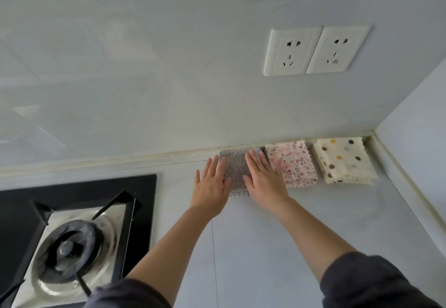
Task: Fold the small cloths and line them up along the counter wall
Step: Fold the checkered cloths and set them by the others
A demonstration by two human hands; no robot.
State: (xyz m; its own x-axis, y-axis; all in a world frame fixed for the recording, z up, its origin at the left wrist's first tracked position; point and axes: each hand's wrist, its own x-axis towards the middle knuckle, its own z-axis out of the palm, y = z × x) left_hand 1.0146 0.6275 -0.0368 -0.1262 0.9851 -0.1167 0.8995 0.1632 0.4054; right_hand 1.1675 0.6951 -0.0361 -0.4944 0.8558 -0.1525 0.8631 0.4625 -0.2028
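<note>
Three folded cloths lie in a row against the counter wall. A cream cloth with coloured dots sits in the corner at the right. Beside it is a pink speckled cloth. Left of that lies a grey dotted cloth. My left hand rests flat on the grey cloth's left edge with straight fingers. My right hand lies flat on its right side, fingers straight and reaching over the edge of the pink cloth.
A black gas hob with a burner and pan support takes up the counter at the left. Two white wall sockets sit above the cloths. A side wall closes the counter at the right.
</note>
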